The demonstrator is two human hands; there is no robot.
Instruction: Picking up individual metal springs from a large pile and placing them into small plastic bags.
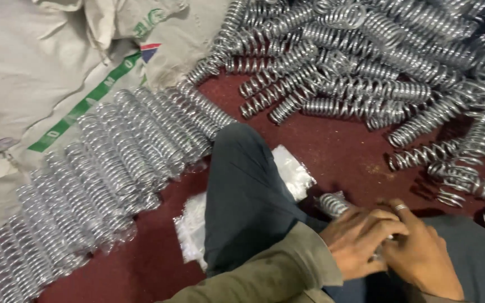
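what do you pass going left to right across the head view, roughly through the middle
pale sack → row of bagged springs → dark trouser knee → clear plastic bags → loose pile of bare springs

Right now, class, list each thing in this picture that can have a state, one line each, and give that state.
Left hand: closed over a spring, touching the right hand.
Right hand: closed, ring on one finger.
Held spring: one end showing, sleeved in clear plastic.
Bagged springs: wrapped, laid side by side in a row.
Loose springs: unwrapped, heaped in a jumble.
Plastic sleeves: empty, flat under the knee.
Sack: crumpled, lying flat.
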